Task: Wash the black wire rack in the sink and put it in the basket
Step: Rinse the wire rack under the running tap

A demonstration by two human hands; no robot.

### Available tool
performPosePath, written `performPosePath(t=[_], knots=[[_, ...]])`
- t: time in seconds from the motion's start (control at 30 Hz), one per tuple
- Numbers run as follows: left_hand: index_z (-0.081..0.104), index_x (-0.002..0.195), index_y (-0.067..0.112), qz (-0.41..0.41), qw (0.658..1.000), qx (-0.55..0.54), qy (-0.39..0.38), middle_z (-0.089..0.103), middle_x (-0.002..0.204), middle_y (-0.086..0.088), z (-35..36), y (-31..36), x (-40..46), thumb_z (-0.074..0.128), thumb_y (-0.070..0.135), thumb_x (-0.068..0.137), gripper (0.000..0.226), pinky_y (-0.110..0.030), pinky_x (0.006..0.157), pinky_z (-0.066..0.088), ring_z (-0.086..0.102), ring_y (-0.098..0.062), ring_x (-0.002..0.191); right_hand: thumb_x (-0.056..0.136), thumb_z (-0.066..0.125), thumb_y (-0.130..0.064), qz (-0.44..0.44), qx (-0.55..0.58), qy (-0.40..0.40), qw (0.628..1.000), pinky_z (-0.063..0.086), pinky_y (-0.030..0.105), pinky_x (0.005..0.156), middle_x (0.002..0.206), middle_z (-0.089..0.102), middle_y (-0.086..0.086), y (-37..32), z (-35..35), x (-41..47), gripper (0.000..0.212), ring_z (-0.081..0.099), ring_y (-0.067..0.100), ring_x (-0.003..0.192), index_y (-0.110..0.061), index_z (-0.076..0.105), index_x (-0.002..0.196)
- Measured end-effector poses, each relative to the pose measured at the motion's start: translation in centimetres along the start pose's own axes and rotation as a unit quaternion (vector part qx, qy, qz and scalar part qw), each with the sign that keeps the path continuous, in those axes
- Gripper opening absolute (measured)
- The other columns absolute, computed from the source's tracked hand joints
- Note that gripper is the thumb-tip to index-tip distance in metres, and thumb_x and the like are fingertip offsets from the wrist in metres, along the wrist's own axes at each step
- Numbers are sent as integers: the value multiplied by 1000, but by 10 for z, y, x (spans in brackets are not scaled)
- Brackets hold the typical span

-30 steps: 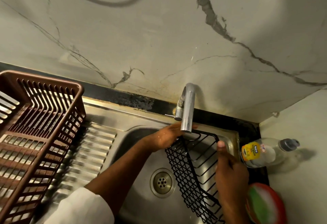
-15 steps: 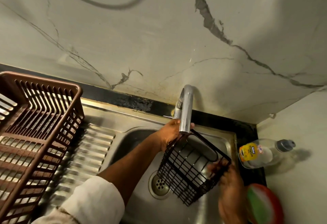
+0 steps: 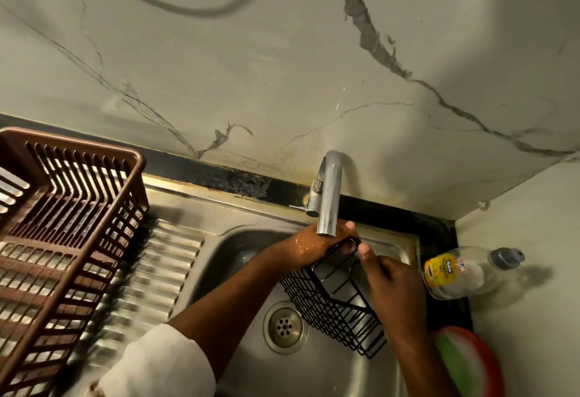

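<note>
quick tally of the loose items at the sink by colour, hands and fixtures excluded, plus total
Black: 1, wire rack
Brown: 1, basket
Clear with yellow label: 1, bottle
Red and green: 1, round item at the lower right, cut off by the frame edge, kind unclear
Total: 4

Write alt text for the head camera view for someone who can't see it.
Two hands, left hand and right hand, hold a black wire rack under the faucet over a steel sink. A brown basket sits left; a soap bottle lies right.
</note>
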State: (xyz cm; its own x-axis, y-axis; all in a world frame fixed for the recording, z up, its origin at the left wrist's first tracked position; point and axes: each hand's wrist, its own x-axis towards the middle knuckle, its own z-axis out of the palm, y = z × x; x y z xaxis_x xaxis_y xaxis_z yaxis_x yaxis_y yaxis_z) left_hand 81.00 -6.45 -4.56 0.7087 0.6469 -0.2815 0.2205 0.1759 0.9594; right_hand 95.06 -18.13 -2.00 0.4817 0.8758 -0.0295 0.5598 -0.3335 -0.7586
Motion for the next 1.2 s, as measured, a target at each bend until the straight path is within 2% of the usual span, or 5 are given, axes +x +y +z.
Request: performPosePath(t=[0.2, 0.63, 0.8, 0.97, 1.2], knots=[[59, 137, 18, -111, 993, 44, -8, 63, 133, -6, -29, -33, -15, 40, 40, 109, 40, -45, 114, 44, 59, -19, 123, 86, 53, -69, 25, 13, 11, 1000, 31, 32, 53, 42, 34, -3, -6, -1, 0, 67, 34, 14, 46, -17, 38, 46], [36, 158, 24, -4, 997, 42, -64, 36, 163, 5, -24, 17, -29, 38, 34, 110, 49, -21, 120, 28, 31, -3, 147, 84, 50, -70, 9, -7, 9, 1000, 32, 32, 50, 42, 38, 2, -21, 23, 9, 69, 40, 16, 44, -12, 48, 46], [34, 157, 37, -43, 997, 43, -44, 31, 166, 6, -33, -15, -33, 34, 72, 97, 70, -39, 126, 22, 27, -12, 153, 86, 53, -68, -6, -5, -7, 1000, 31, 29, 47, 40, 37, -2, -24, 14, 1, 70, 36, 11, 40, -12, 44, 45], [50, 120, 72, -101, 995, 5, -11, 39, 161, 2, -41, -42, -35, 34, 62, 100, 27, -46, 124, 28, 37, -16, 148, 83, 52, -74, 16, 17, 5, 1000, 34, 32, 54, 44, 36, 6, -19, -3, -4, 71, 37, 17, 46, -11, 46, 51], [40, 154, 35, -48, 996, 45, -53, 39, 162, 3, -22, -12, -19, 36, 61, 103, 58, -40, 124, 26, 35, -13, 148, 82, 49, -69, 30, 17, 22, 999, 38, 30, 55, 53, 55, 18, -25, -14, -3, 74, 50, 26, 51, -1, 58, 55]])
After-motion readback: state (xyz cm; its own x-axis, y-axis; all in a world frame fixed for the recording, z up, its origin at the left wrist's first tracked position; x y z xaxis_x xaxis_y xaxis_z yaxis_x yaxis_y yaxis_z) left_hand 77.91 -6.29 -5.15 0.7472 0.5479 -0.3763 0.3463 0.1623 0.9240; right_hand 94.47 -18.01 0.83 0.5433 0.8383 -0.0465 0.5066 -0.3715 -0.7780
